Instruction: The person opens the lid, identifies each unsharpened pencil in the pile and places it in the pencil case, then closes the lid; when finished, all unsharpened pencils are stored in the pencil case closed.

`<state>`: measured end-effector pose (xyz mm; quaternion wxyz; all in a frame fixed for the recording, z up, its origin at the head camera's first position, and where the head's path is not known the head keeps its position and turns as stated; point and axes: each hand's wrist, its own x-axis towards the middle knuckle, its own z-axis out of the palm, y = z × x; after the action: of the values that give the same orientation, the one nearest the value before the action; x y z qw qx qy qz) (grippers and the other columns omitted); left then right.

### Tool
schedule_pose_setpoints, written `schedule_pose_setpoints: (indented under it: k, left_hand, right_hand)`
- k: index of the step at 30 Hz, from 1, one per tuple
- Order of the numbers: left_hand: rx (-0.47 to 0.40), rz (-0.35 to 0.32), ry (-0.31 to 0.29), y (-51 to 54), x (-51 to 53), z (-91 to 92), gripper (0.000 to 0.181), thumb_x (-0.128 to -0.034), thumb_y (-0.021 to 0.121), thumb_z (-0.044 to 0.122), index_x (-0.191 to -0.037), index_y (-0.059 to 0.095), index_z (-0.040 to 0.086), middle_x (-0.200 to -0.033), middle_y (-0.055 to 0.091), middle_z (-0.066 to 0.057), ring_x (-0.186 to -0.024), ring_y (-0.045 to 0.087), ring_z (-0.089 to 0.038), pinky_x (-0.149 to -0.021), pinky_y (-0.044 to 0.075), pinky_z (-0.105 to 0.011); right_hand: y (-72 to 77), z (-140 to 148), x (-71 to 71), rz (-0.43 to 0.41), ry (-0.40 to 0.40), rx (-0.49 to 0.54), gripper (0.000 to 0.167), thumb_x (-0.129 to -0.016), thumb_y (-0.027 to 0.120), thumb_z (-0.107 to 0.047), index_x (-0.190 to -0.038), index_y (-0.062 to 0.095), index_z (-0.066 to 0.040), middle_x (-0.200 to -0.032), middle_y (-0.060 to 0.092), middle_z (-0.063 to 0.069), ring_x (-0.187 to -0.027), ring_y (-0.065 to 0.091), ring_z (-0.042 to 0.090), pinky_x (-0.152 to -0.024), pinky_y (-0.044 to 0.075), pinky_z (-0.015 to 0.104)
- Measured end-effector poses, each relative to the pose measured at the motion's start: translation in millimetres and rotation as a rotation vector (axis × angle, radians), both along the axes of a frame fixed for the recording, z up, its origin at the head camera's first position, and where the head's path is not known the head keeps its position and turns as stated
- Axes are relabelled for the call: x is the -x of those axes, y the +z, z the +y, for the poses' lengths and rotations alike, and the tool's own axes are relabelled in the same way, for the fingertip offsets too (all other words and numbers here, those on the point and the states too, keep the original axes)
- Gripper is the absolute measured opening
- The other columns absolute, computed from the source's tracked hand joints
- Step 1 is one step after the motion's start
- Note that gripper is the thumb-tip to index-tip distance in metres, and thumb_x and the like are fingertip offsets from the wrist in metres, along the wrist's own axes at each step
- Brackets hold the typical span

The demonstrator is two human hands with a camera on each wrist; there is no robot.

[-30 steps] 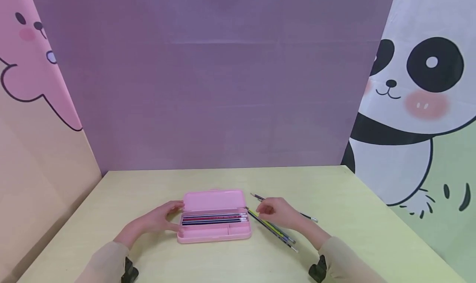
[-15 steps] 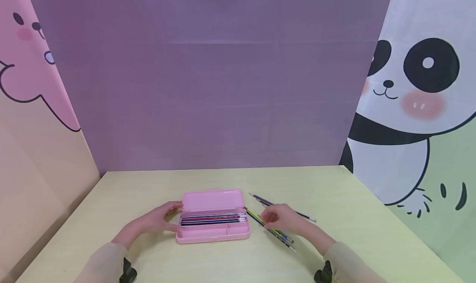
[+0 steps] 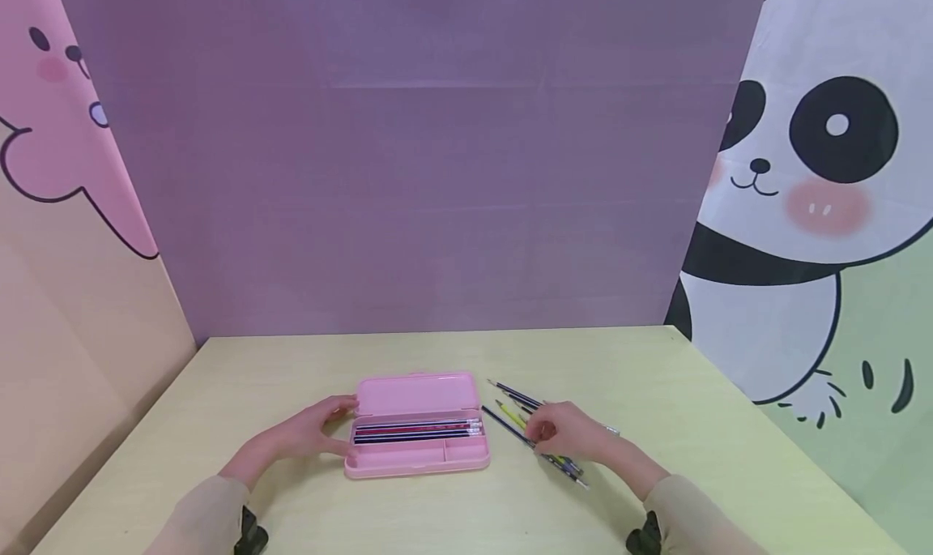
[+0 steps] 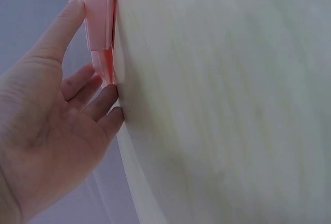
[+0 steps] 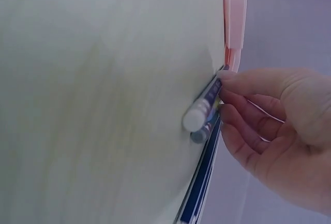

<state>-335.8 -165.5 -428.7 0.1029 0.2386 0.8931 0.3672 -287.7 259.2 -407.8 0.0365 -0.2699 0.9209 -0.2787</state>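
A pink pencil case (image 3: 397,456) lies with its lid (image 3: 419,393) raised; several dark and red striped pencils (image 3: 415,432) rest in its back compartment. At the case's left end my left hand (image 3: 313,429) rests, thumb on the front corner and loosely bent fingers by the lid. To the right of the case, my right hand (image 3: 564,433) pinches a dark pencil (image 3: 504,424) between thumb and fingertips. In the right wrist view, that pencil's white end (image 5: 195,119) points toward the camera. A yellow-green pencil (image 3: 509,411) lies beside it, partly under the hand.
More dark pencils (image 3: 515,393) lie behind the right hand, crossing diagonally on the pale wooden table (image 3: 291,365). A purple backdrop (image 3: 437,174) stands at the table's far edge. The case's front holds a divided compartment.
My right hand has moved a little right and toward me. The yellow-green pencil's tip has slid away from the dark pencil's tip. My left hand stays at the case.
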Motion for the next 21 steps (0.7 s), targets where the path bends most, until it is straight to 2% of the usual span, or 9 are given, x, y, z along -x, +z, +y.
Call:
schedule_pose_setpoints:
  k: [8, 14, 21]
  left_hand:
    - [0.0, -0.004, 0.0, -0.6, 0.3, -0.2, 0.092, -0.07, 0.08, 0.037, -0.142, 0.036, 0.001, -0.149, 0.032, -0.021, -0.137, 0.028, -0.043, -0.113, 0.023, -0.054]
    - [-0.01, 0.004, -0.009, -1.8, 1.2, -1.4, 0.092, -0.0698, 0.08, 0.037, -0.142, 0.035, 0.0, -0.149, 0.031, -0.023, -0.136, 0.028, -0.043, -0.113, 0.022, -0.055]
    - [-0.01, 0.012, -0.016, -2.0, 2.1, -1.3, 0.092, -0.0699, 0.08, 0.037, -0.141, 0.035, 0.0, -0.148, 0.031, -0.023, -0.136, 0.028, -0.044, -0.113, 0.022, -0.055]
  right_hand:
    - [-2.3, 15, 1.2, -0.002, -0.022, 0.017, 0.013, -0.08, 0.069, 0.0, -0.092, 0.066, -0.004, -0.085, 0.065, 0.003, -0.074, 0.055, 0.007, -0.063, 0.051, 0.019]
    - [-3.6, 22, 2.7, 0.029, -0.037, 0.009, 0.012, -0.08, 0.069, -0.001, -0.092, 0.067, -0.005, -0.084, 0.065, 0.002, -0.072, 0.054, 0.005, -0.063, 0.051, 0.019]
    - [-0.6, 21, -4.9, 0.039, -0.052, 0.032, 0.013, -0.081, 0.069, -0.002, -0.093, 0.066, -0.002, -0.083, 0.064, 0.002, -0.07, 0.054, 0.005, -0.062, 0.05, 0.019]
